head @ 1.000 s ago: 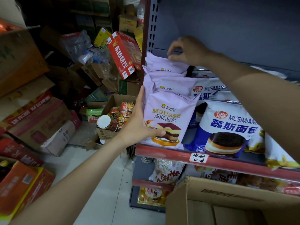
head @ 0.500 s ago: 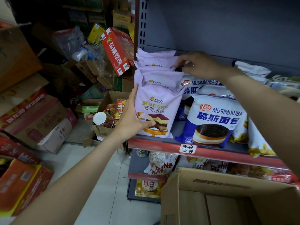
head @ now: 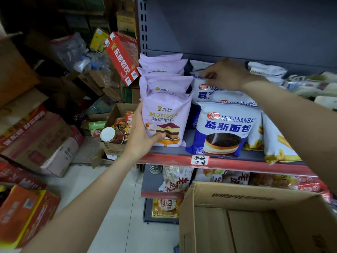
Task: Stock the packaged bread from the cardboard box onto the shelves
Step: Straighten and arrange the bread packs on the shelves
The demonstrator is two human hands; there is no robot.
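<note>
Head view: at frame centre the left hand [head: 144,137] grips the front lilac mousse bread pack [head: 165,119] standing on the shelf [head: 228,164], thumb across its face. At upper right the right hand [head: 225,75] pinches the top edge of a blue-white bread pack [head: 204,88] behind. Best to square the rows upright and flush. The cardboard box [head: 255,216] sits lower right.

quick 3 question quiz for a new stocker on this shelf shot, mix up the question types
1. True or false: the left hand holds the front purple Mousse pack.
2. The right hand pinches the top of a pack of which colour? A) yellow B) white and blue C) red
3. Fill in: the cardboard box stands open ____ the red-edged shelf.

Key: 1 true; 2 B; 3 below
</note>
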